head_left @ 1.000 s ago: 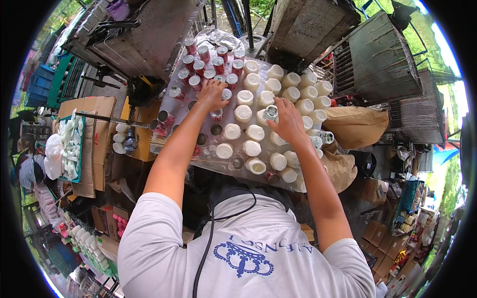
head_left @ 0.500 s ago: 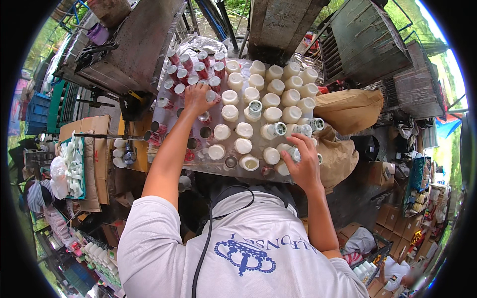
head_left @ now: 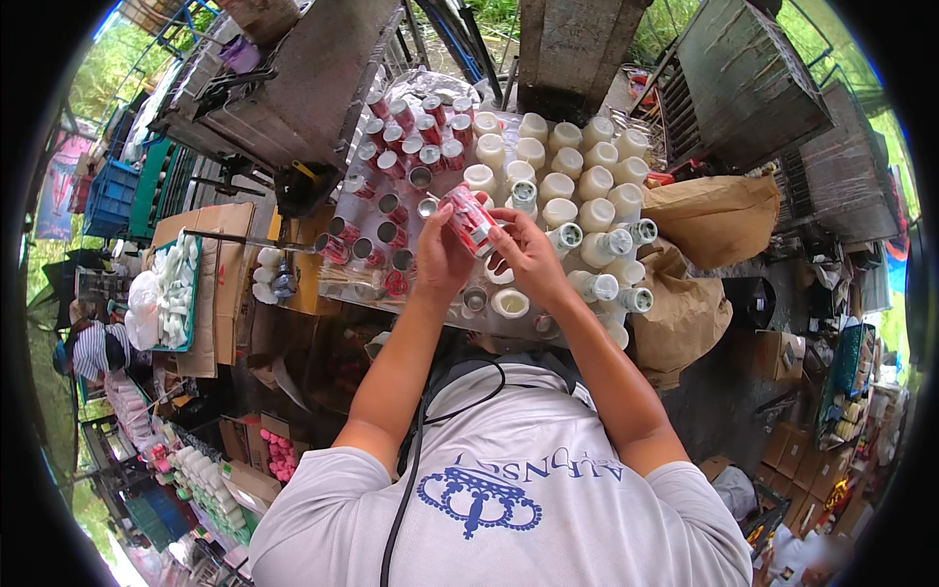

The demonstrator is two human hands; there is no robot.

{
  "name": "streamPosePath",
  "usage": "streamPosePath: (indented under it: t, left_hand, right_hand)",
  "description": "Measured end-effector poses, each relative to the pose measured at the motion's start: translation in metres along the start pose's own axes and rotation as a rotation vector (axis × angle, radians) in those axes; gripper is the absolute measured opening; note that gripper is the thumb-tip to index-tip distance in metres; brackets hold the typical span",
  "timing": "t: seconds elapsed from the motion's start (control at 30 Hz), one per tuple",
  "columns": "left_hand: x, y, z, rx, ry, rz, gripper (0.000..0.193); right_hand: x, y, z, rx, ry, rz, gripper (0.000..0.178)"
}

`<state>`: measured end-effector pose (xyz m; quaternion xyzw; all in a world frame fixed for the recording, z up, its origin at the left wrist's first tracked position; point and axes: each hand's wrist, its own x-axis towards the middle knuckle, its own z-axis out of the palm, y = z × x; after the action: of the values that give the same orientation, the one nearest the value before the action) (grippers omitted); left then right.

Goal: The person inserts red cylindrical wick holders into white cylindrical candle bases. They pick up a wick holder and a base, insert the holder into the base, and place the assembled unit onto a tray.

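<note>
A red and white can [head_left: 470, 221] is held tilted above the middle of the table. My left hand [head_left: 445, 254] wraps round it from the left. My right hand [head_left: 533, 252] has its fingers closed on its lower right end. Upright red cans [head_left: 427, 128] stand in a group at the far left of the table. Nearer, other red cans with dark open ends [head_left: 391, 234] lie or stand scattered. To the right are rows of cream-coloured waxy cylinders [head_left: 595, 183]. Clear glass vessels [head_left: 565, 237] lie tilted on top of or among them.
The plastic-covered table [head_left: 342, 208] carries all of these. Brown paper sacks [head_left: 675, 308] hang at its right edge. Large grimy metal boxes [head_left: 734, 83] stand beyond it. At the left, a green tray [head_left: 176, 298] holds white pieces, beside cardboard [head_left: 220, 303].
My left hand has come from the far-left cans to the table's middle with a can. My right hand has left the glass vessels at the right and joined it on the can.
</note>
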<state>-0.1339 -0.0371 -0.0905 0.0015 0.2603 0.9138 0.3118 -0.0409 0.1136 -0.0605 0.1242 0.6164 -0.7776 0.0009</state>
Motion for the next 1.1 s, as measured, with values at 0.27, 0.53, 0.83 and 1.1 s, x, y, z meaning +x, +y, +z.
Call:
streamPosePath:
  t: [0.27,0.53,0.83,1.1]
  left_hand:
    - [-0.024,0.004,-0.003,-0.486,0.208,-0.145,0.031]
    - [-0.04,0.017,0.013,-0.431,0.155,-0.161,0.021]
    - [-0.062,0.013,0.034,0.89,-0.003,0.392,0.022]
    - [-0.07,0.016,0.041,1.241,0.038,0.633,0.044]
  right_hand:
    - [-0.027,-0.012,0.01,-0.261,-0.115,-0.254,0.032]
    - [-0.034,-0.021,-0.001,-0.401,0.025,-0.283,0.024]
    - [-0.037,-0.068,0.024,-0.647,0.07,-0.548,0.026]
    - [-0.026,-0.083,0.048,-0.841,-0.032,-0.858,0.016]
